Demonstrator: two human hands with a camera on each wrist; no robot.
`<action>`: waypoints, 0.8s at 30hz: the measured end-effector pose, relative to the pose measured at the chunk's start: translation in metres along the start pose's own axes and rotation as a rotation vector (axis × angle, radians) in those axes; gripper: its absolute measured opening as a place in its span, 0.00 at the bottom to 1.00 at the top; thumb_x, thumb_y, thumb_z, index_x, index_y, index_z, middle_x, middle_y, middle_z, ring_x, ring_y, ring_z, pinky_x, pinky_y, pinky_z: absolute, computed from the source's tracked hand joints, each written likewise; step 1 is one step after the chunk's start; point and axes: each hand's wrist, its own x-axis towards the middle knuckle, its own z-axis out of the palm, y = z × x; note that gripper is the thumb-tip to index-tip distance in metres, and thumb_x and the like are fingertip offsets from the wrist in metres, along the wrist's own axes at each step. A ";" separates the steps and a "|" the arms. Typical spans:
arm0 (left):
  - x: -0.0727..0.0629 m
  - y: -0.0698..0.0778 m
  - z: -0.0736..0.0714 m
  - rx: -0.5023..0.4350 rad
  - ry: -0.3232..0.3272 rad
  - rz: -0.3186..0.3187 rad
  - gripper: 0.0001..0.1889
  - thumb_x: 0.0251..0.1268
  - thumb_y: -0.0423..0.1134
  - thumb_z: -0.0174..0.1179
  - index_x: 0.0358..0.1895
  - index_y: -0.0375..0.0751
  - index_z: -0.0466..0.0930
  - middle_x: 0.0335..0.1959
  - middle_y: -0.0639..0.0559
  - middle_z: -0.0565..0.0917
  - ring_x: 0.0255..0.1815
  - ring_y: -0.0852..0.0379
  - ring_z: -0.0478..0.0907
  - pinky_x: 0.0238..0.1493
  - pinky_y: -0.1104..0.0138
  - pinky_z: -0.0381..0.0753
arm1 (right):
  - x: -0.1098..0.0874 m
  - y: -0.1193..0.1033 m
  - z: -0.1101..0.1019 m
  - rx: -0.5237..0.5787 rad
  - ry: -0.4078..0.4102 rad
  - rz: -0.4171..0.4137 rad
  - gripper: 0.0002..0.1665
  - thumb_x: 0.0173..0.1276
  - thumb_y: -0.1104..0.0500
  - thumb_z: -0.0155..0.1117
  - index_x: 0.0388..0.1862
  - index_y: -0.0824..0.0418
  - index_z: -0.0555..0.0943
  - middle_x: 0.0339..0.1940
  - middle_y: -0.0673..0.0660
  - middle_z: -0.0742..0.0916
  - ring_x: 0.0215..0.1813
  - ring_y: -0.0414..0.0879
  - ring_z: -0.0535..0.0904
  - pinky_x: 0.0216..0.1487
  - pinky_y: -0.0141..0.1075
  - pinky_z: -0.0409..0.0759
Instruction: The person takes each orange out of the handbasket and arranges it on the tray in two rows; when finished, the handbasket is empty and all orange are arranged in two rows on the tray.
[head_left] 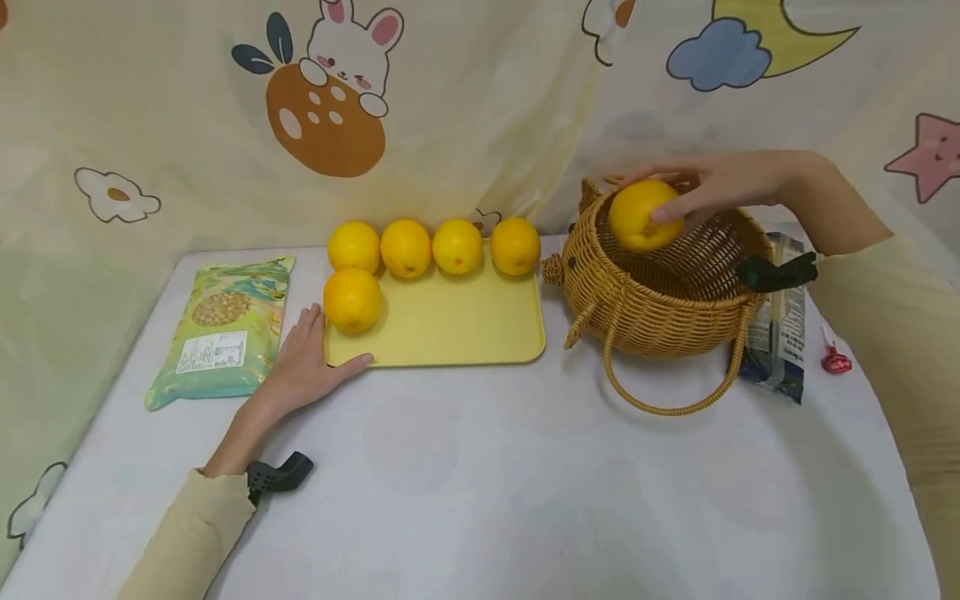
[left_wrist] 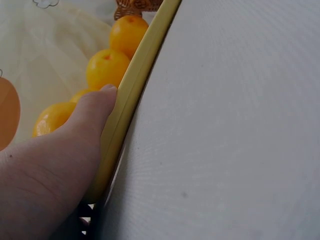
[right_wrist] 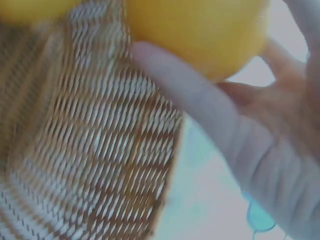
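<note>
An orange [head_left: 646, 215] is gripped in my right hand [head_left: 712, 185], over the mouth of a wicker basket [head_left: 660, 325] shaped like a pig. In the right wrist view the thumb presses on the orange [right_wrist: 200, 35] beside the woven wall [right_wrist: 105, 135]. My left hand [head_left: 307, 358] lies at the near left corner of a yellow tray [head_left: 457, 325], fingers along its side and thumb at its front edge. In the left wrist view the thumb overlaps the tray rim [left_wrist: 127, 100]. Four oranges line the tray's back, and another orange [head_left: 352, 300] sits at its left.
A green and yellow bag [head_left: 225, 329] of beans or grains lies left of the left hand. Partly hidden behind the basket is a dark packet [head_left: 783, 350]. A red-wrapped lollipop [head_left: 836, 360] lies at the right. The basket's handle [head_left: 675, 410] hangs toward the front.
</note>
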 end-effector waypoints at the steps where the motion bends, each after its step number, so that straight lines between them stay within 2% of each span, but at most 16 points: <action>1: 0.000 0.000 0.000 0.000 0.000 0.000 0.62 0.58 0.72 0.53 0.77 0.31 0.30 0.78 0.30 0.33 0.79 0.32 0.32 0.77 0.39 0.39 | -0.005 -0.005 0.003 0.008 0.049 -0.024 0.35 0.74 0.53 0.54 0.76 0.39 0.55 0.63 0.54 0.69 0.53 0.50 0.76 0.50 0.36 0.84; 5: -0.001 0.001 -0.001 -0.004 -0.002 -0.006 0.62 0.58 0.72 0.54 0.77 0.31 0.30 0.78 0.30 0.33 0.79 0.32 0.32 0.76 0.39 0.39 | -0.020 -0.026 0.018 0.097 0.232 -0.079 0.35 0.73 0.55 0.56 0.75 0.34 0.58 0.63 0.51 0.72 0.51 0.49 0.75 0.45 0.31 0.83; 7: -0.001 0.001 -0.001 -0.003 0.001 -0.004 0.62 0.58 0.72 0.54 0.77 0.30 0.30 0.78 0.30 0.33 0.79 0.32 0.32 0.77 0.39 0.39 | -0.023 -0.038 0.031 0.160 0.307 -0.114 0.36 0.73 0.56 0.57 0.75 0.35 0.59 0.65 0.52 0.72 0.52 0.47 0.75 0.44 0.30 0.82; 9: 0.000 0.000 -0.001 -0.001 0.001 -0.002 0.63 0.58 0.72 0.53 0.76 0.30 0.30 0.78 0.29 0.33 0.79 0.32 0.32 0.77 0.39 0.38 | -0.022 -0.049 0.046 0.244 0.346 -0.215 0.36 0.72 0.60 0.57 0.75 0.39 0.60 0.65 0.55 0.74 0.52 0.48 0.77 0.44 0.30 0.82; 11: 0.000 0.000 -0.002 0.000 0.002 0.002 0.63 0.58 0.72 0.53 0.76 0.29 0.30 0.78 0.29 0.34 0.79 0.31 0.32 0.76 0.39 0.39 | -0.018 -0.061 0.064 0.342 0.340 -0.330 0.37 0.71 0.64 0.55 0.76 0.43 0.60 0.66 0.57 0.73 0.54 0.49 0.77 0.45 0.30 0.82; 14: -0.001 -0.002 -0.005 0.005 0.005 -0.002 0.62 0.58 0.72 0.54 0.76 0.28 0.30 0.78 0.29 0.34 0.79 0.31 0.32 0.76 0.38 0.39 | -0.005 -0.082 0.092 0.474 0.290 -0.501 0.38 0.70 0.67 0.55 0.76 0.49 0.58 0.66 0.60 0.72 0.55 0.52 0.76 0.49 0.31 0.82; 15: -0.001 -0.003 -0.006 0.008 0.007 -0.002 0.62 0.58 0.72 0.54 0.76 0.28 0.30 0.78 0.28 0.34 0.79 0.31 0.32 0.76 0.38 0.39 | 0.001 -0.089 0.100 0.511 0.272 -0.535 0.38 0.71 0.66 0.55 0.77 0.49 0.57 0.67 0.60 0.71 0.55 0.53 0.75 0.51 0.31 0.82; 19: -0.001 -0.004 -0.008 0.004 0.013 0.000 0.62 0.58 0.71 0.54 0.76 0.30 0.30 0.78 0.29 0.34 0.79 0.32 0.31 0.76 0.38 0.38 | 0.024 -0.116 0.124 0.582 0.225 -0.637 0.39 0.72 0.61 0.55 0.78 0.50 0.54 0.70 0.59 0.67 0.54 0.54 0.75 0.52 0.34 0.82; 24: 0.001 -0.002 -0.001 -0.010 0.016 0.018 0.62 0.58 0.72 0.54 0.77 0.30 0.31 0.78 0.29 0.34 0.79 0.31 0.33 0.77 0.39 0.39 | 0.045 -0.136 0.143 0.687 0.178 -0.715 0.37 0.73 0.59 0.54 0.78 0.50 0.53 0.75 0.54 0.60 0.63 0.55 0.72 0.58 0.45 0.82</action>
